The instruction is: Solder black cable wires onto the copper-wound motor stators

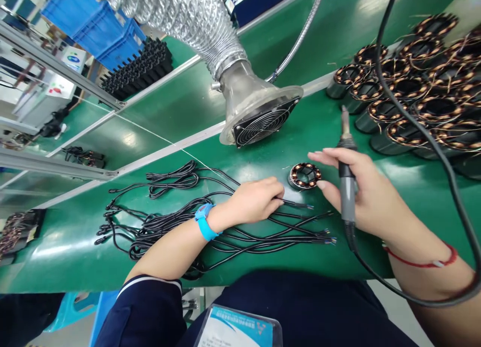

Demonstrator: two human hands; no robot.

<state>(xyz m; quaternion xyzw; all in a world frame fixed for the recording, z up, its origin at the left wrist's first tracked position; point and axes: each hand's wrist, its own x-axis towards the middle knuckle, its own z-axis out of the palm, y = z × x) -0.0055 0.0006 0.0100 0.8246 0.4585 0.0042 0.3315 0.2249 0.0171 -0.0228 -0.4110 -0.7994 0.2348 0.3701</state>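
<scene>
My left hand (259, 199) is closed on a black cable (291, 202), its stripped end poking out to the right past the fingers. A soldering iron (346, 186) lies across my right hand (363, 191), tip pointing away from me and its cord trailing down. The thumb and fingertips of that hand reach to the right side of a motor stator (305, 176) with copper windings, which stands on the green bench. More black cables (165, 231) lie bundled under and beside my left forearm, their bare wire ends fanned out to the right.
A fume extraction hood (259, 106) with a grille hangs over the bench from a foil duct (180, 21). Many wound stators (409, 89) crowd the back right. The iron's black cord (413, 119) loops along the right side. Blue crates (93, 26) stand beyond the divider.
</scene>
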